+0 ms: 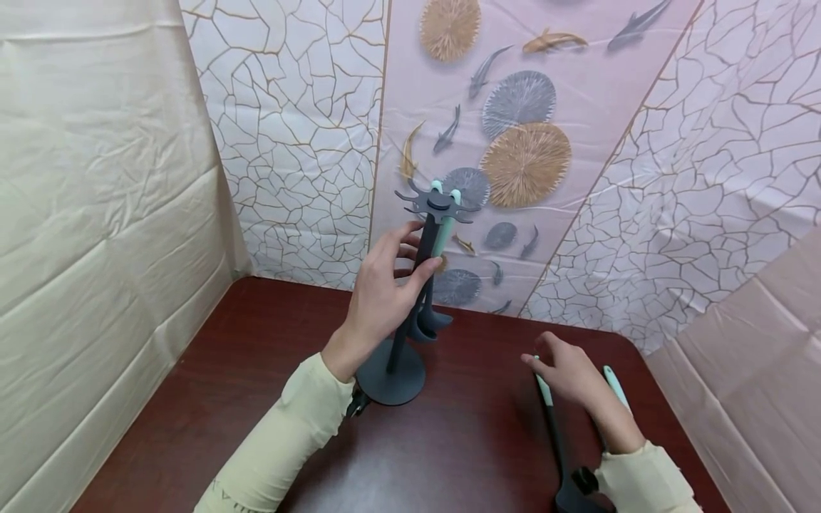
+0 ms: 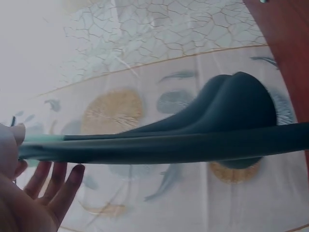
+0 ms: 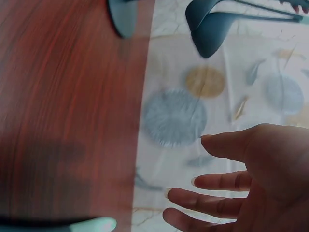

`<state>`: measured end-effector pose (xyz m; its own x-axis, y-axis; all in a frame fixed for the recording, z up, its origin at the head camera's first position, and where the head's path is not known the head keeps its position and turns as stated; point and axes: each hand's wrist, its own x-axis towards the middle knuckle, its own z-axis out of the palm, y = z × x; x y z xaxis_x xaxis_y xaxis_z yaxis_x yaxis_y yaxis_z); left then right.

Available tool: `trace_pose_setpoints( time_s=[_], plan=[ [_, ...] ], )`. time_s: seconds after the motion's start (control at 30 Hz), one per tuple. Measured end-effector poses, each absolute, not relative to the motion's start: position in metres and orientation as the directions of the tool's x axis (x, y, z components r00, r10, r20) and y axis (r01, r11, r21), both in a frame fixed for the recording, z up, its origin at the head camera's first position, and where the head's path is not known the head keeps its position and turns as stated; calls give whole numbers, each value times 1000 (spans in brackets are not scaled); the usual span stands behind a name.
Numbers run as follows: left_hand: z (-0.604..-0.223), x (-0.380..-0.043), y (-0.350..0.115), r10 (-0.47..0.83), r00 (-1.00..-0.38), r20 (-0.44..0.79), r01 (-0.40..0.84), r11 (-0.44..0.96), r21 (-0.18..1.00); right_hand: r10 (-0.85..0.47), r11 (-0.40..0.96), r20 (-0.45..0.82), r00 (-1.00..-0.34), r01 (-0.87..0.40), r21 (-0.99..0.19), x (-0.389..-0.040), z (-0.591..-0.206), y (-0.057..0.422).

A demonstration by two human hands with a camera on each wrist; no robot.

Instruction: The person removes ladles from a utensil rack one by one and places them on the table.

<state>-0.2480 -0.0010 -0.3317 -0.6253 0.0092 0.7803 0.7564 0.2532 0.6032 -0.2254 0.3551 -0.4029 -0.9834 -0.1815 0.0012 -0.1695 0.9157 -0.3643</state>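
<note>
A dark utensil stand [image 1: 396, 349] with a round base and a hooked top rises from the table. My left hand [image 1: 385, 285] holds its pole just below the hooks, thumb on one side and fingers on the other. Two dark ladles [image 2: 231, 104] with mint handles hang from the hooks, bowls down beside the pole. To the right, my right hand [image 1: 567, 367] hovers with fingers apart and nothing in them. Below it lies a dark utensil with a mint handle [image 1: 544, 390], its head toward the near edge. A second mint handle [image 1: 616, 385] shows beyond the right forearm, which hides part of that utensil.
The dark red wooden table [image 1: 449, 427] backs onto a patterned cloth [image 1: 295, 142] with fish and round leaf prints. Pale cloth hangs along the left side [image 1: 109, 214] and the right side [image 1: 757, 356].
</note>
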Motion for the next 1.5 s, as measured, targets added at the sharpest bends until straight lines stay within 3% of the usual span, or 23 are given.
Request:
trace_pose_setpoints(
  time_s=[0.3, 0.8, 1.17, 1.5],
  plan=[
    [-318, -243, 2, -23, -661, 750, 708, 311, 634, -241, 841, 179, -954, -298, -451, -212, -376, 319],
    [-314, -248, 7, -31, -630, 776, 717, 361, 596, -261, 718, 371, -891, -436, -543, -207, -342, 276],
    [-312, -245, 11, -40, -613, 789, 712, 407, 573, -256, 597, 430, -866, -492, -634, -211, -325, 250],
    [-313, -244, 15, -38, -586, 809, 715, 446, 539, -234, 549, 516, -824, -549, -629, -210, -322, 238]
  ],
)
